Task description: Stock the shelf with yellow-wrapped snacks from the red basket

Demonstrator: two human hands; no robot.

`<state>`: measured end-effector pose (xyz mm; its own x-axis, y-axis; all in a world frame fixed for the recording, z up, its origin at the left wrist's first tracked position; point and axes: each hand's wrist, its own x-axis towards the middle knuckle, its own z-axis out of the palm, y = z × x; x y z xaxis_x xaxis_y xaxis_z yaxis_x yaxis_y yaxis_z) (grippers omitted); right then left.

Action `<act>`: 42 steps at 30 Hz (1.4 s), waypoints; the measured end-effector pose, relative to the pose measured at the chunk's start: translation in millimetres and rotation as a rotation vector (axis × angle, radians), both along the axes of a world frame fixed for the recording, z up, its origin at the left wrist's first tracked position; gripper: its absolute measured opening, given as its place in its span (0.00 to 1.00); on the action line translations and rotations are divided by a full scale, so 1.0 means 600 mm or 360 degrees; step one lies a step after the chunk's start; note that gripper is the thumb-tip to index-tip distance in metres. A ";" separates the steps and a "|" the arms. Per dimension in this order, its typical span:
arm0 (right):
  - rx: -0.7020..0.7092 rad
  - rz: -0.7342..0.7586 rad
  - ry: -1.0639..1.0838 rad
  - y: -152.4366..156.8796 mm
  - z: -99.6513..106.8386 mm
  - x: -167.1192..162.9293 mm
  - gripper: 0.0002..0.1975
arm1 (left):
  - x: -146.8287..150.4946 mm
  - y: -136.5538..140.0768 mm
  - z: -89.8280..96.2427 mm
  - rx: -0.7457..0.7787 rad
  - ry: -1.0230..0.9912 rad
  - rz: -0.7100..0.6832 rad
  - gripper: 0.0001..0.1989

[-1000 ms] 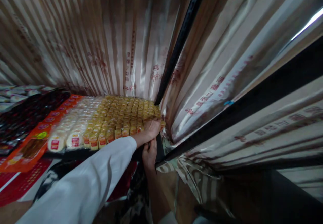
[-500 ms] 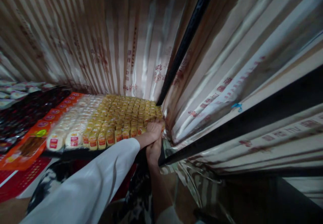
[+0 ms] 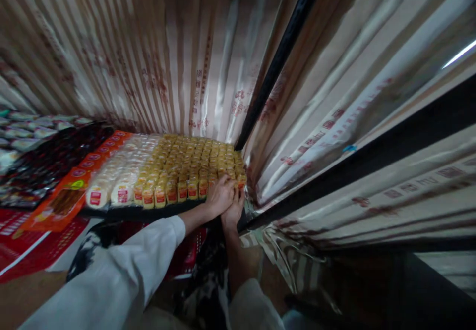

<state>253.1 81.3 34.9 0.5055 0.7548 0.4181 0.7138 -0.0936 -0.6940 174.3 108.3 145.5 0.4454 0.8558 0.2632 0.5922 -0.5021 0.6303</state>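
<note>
Rows of small yellow wrapped snack packets (image 3: 186,166), with red and orange labels on their front ends, lie close together on a dark-edged shelf (image 3: 148,213). At their right front corner, my left hand (image 3: 220,196) reaches in from the left with its fingers bent over the front packets. Just to its right and slightly lower is my right hand (image 3: 232,212), touching it, fingers closed at the end packet. The hands overlap and hide the packets under them, so the exact grip is partly covered.
Left of the yellow packets lie white round wrapped packs (image 3: 122,189), an orange bag (image 3: 63,206) and dark shiny packets (image 3: 48,164). Pleated printed sheeting (image 3: 178,62) hangs behind and to the right. A black post (image 3: 275,67) and black rail (image 3: 357,161) meet near the corner.
My left hand has drawn back and to the left, its fingers now bent on the front packets. My right hand has come up beside it. The view has shifted slightly.
</note>
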 end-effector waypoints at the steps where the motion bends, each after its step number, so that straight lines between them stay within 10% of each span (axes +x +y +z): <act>1: 0.0003 -0.0025 0.0010 -0.001 0.003 -0.002 0.25 | -0.020 -0.018 -0.010 0.0005 -0.0057 -0.0020 0.16; 7: 0.0172 0.0006 0.0015 -0.025 0.023 -0.021 0.24 | -0.154 -0.153 -0.098 -0.0240 -0.0122 -0.0190 0.17; 15: 0.0099 0.0077 -0.0024 -0.035 0.013 -0.033 0.21 | -0.274 -0.252 -0.181 -0.0899 0.0271 0.0125 0.17; 42: -0.0079 -0.0103 0.0196 -0.014 0.027 -0.066 0.17 | -0.219 -0.230 -0.136 -0.0837 -0.0075 0.0024 0.15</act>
